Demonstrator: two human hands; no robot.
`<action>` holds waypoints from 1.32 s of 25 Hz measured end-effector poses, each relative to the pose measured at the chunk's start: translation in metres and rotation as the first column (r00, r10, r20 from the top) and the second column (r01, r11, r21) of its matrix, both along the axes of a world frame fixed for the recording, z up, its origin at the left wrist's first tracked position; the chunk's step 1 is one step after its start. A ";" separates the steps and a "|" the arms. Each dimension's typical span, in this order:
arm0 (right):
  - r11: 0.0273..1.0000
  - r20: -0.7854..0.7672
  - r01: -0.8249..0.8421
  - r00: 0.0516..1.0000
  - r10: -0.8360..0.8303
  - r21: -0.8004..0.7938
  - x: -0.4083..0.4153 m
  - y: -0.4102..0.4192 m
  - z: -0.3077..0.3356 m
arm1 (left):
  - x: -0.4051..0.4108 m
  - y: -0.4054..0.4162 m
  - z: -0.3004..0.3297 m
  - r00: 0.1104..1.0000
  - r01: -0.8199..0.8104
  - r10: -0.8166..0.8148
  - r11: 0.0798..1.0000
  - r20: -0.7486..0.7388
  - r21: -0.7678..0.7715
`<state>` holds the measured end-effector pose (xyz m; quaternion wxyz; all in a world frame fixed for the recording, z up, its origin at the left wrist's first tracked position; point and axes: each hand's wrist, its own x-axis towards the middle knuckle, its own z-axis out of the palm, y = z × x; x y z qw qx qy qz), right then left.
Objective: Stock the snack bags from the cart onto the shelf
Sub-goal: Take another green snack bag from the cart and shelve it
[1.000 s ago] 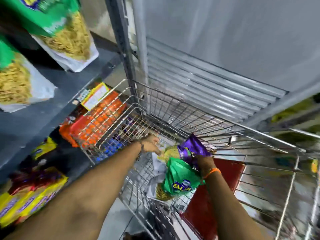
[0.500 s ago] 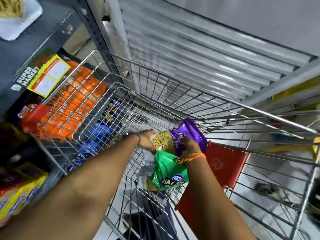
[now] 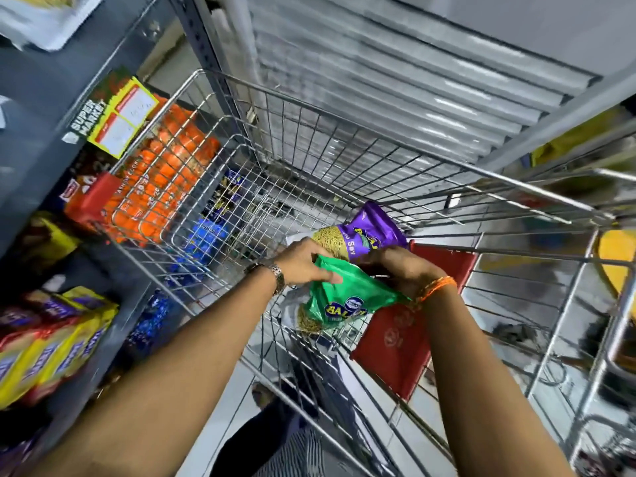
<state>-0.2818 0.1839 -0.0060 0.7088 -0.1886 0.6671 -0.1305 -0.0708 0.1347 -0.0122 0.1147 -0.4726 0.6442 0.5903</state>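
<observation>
A corrugated metal shutter (image 3: 395, 84) fills the far side, its ribs catching blurred streaks of light, with a plain grey wall (image 3: 516, 25) above it. A grey steel upright (image 3: 203, 53) with punched holes stands at the shutter's left. The floor (image 3: 509, 311) to the right is pale and glossy, reflecting light. A yellow shape (image 3: 616, 259) at the right edge is too blurred to identify.

Glossy plastic snack bags (image 3: 347, 297) (purple, green) over the shiny wire cart (image 3: 309, 160).
</observation>
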 end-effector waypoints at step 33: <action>0.704 0.031 -0.037 0.996 0.084 -0.710 0.091 -0.037 0.112 | 0.088 -0.009 0.170 -0.052 -0.941 0.776 0.172 -0.628 0.291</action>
